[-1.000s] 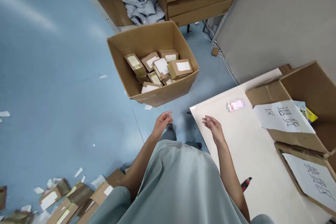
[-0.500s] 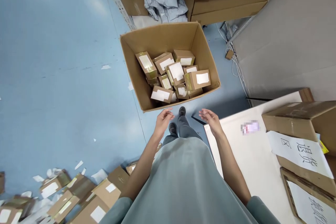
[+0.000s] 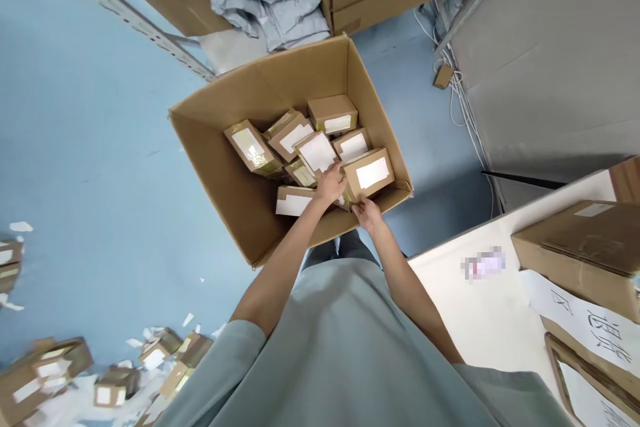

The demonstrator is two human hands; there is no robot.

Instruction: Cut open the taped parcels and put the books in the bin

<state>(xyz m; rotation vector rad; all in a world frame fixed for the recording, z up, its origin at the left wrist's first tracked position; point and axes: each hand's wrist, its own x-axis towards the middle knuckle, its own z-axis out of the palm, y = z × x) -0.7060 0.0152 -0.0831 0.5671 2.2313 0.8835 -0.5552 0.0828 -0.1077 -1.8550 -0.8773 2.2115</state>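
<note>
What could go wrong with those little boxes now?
The labelled parcel might slip, as the left hand and right hand are only at its near left side. The parcel beside it lies tilted among others, so a nudge could make it slide. And the right wrist could scrape on the big box's rim.

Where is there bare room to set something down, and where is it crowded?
Mostly bare blue floor lies left of the large open carton and between its right side and the white cables. The white tabletop is bare below the pixelated item. Crowded: the parcels around the left hand and right hand, and the lower-left floor, strewn with small boxes.
</note>
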